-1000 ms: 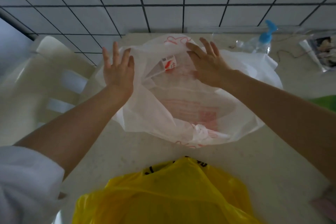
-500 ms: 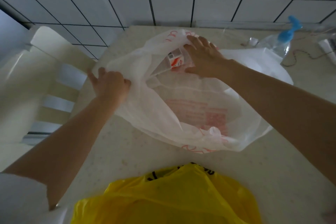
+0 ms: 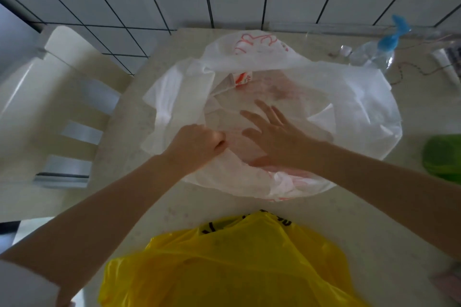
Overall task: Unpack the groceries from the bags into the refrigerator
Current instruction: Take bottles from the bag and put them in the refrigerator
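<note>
A white plastic bag (image 3: 349,97) with red print lies spread on the table, its mouth facing me. Inside, at the far side, a small white and red carton (image 3: 243,78) shows through the opening. My left hand (image 3: 194,144) grips the bag's near-left rim with curled fingers. My right hand (image 3: 272,137) lies flat on the bag's thin plastic, fingers straight and spread, holding nothing. A yellow plastic bag (image 3: 224,264) sits closer to me at the table's front edge.
A clear bottle with a blue cap (image 3: 376,50) lies at the back right beside a thin cable. Something green (image 3: 444,154) sits at the right edge. A pale plastic chair (image 3: 57,97) stands left of the beige table (image 3: 374,219). Tiled wall behind.
Both hands have come nearer to me: the left went from the bag's left edge to its near rim, the right drew back from the carton to the bag's middle. The bag mouth is wider.
</note>
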